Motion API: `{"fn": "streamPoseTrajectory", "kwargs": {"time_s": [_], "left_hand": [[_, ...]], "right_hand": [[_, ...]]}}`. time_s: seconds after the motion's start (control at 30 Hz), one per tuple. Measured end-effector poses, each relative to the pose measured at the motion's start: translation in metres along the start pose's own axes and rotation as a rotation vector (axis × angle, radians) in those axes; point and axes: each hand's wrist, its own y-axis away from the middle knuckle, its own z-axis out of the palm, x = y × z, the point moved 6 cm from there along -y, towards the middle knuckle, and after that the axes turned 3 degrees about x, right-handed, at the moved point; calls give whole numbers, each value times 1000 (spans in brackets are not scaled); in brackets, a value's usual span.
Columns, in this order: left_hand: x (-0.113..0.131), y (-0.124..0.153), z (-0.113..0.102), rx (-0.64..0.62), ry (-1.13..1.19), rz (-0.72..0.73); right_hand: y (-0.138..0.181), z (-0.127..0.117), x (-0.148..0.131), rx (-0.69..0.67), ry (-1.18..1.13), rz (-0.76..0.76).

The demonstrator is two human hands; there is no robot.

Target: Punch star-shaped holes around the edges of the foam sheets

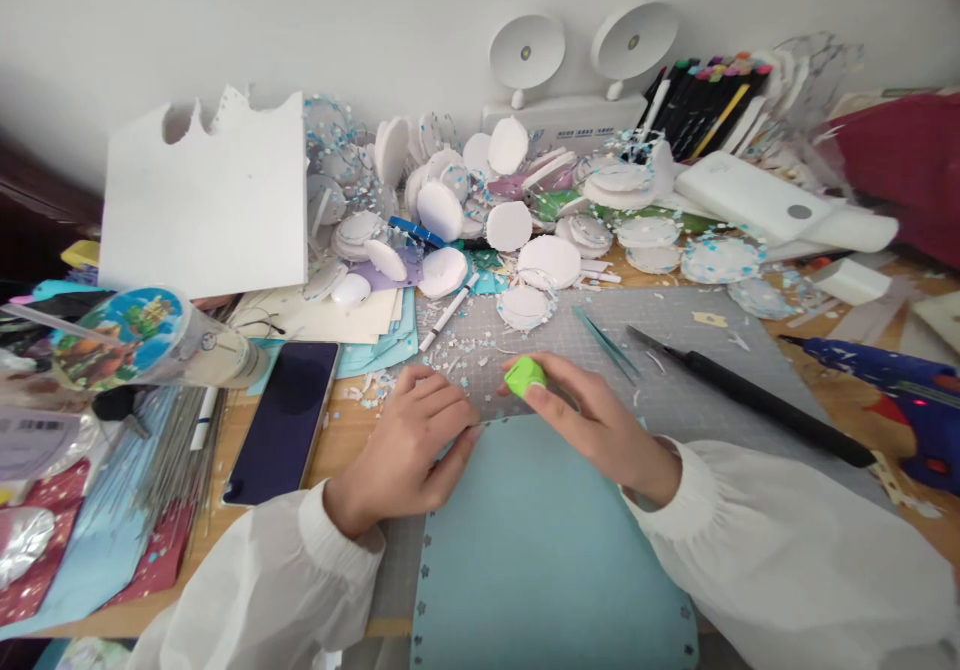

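Observation:
A light blue sheet (540,540) with small punched shapes along its edges lies on a grey cutting mat (675,350) in front of me. My left hand (416,440) rests on the sheet's top left corner, fingers curled, pinching its edge. My right hand (581,410) grips a small green punch (525,375) at the sheet's top edge. Both arms wear white sleeves.
A dark phone (283,420) lies left of my hands. A black knife (750,395), tweezers (607,342) and a white pen (448,312) lie on the mat. A blue glue gun (900,380) sits right. White foam discs (510,225) pile up behind, beside a white foam board (206,200).

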Motion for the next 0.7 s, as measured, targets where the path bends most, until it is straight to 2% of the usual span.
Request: {"fn": "streamPoseTrajectory", "kwargs": {"time_s": [0.1, 0.2, 0.37, 0.6, 0.7], "left_hand": [[1, 0, 0, -5, -1, -1], [1, 0, -1, 3, 10, -12], [-4, 0, -2, 21, 151, -95], [-12, 0, -5, 58, 463, -290], [-14, 0, -5, 68, 509, -335]], "right_hand": [[0, -2, 4, 36, -183, 70], [1, -2, 2, 46, -266, 65], [2, -2, 1, 43, -322, 97], [1, 2, 5, 5, -307, 201], [1, 5, 6, -39, -348, 232]]}}
